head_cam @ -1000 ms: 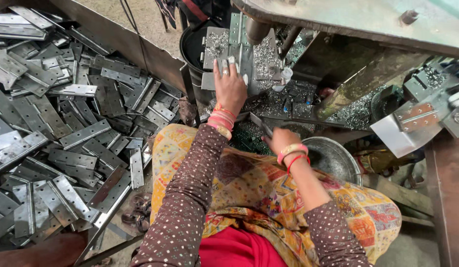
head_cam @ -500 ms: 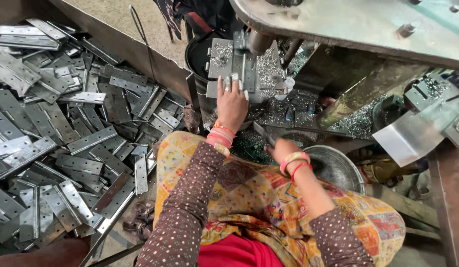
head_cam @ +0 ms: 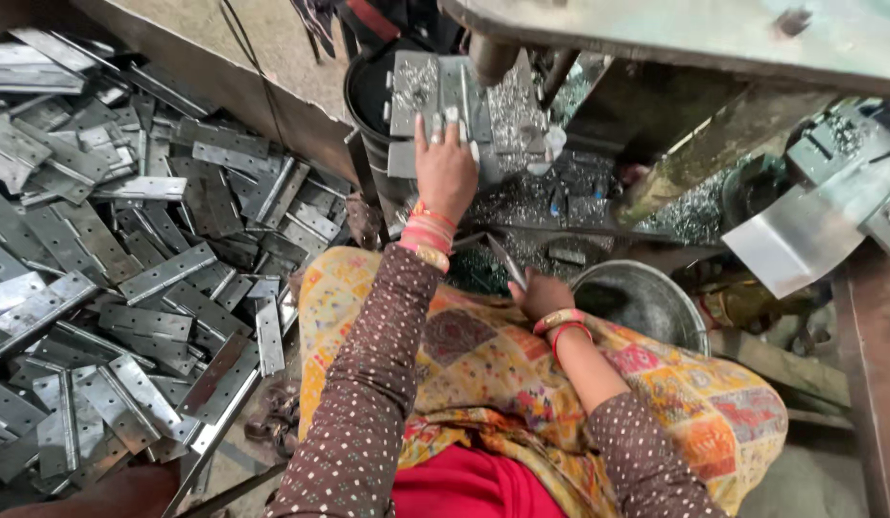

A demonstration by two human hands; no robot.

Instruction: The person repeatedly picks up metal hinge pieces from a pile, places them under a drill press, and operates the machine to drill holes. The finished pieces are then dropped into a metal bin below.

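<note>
My left hand (head_cam: 445, 171) reaches forward and presses flat on a grey metal hinge plate (head_cam: 418, 96) lying on the bed of a press machine (head_cam: 522, 105). My right hand (head_cam: 539, 294) rests low by my lap, shut on a thin metal rod (head_cam: 505, 261) that points up and left. Bangles circle both wrists. A patterned yellow cloth (head_cam: 483, 355) covers my knees.
A large heap of grey metal hinges (head_cam: 109, 269) fills the floor to the left. A round metal bowl (head_cam: 646, 302) sits beside my right hand. Metal shavings (head_cam: 694, 216) litter the machine base, and a bent steel sheet (head_cam: 809, 230) sticks out at the right.
My left hand has stayed on the plate at the press. My right hand has drawn back slightly toward my lap with the rod.
</note>
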